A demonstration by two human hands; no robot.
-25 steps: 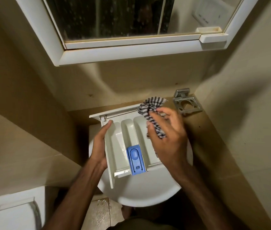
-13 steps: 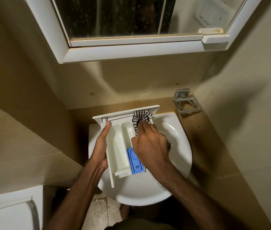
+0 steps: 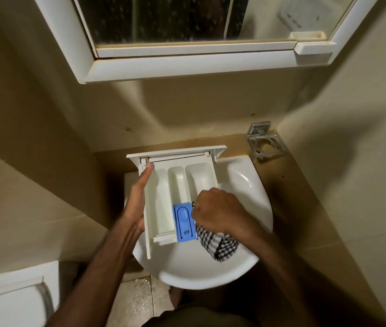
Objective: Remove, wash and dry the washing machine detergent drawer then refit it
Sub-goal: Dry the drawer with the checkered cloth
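My left hand [image 3: 137, 204] lies along the left wall of the white detergent drawer [image 3: 163, 201], fingers straight, thumb up near its front panel, steadying it over the white washbasin [image 3: 246, 185]. The blue softener cap [image 3: 184, 221] sits in the drawer's near end. Just right of it, my right hand [image 3: 220, 212] is clenched around a black-and-white checked cloth [image 3: 218, 244], pressing it into the right-hand compartment.
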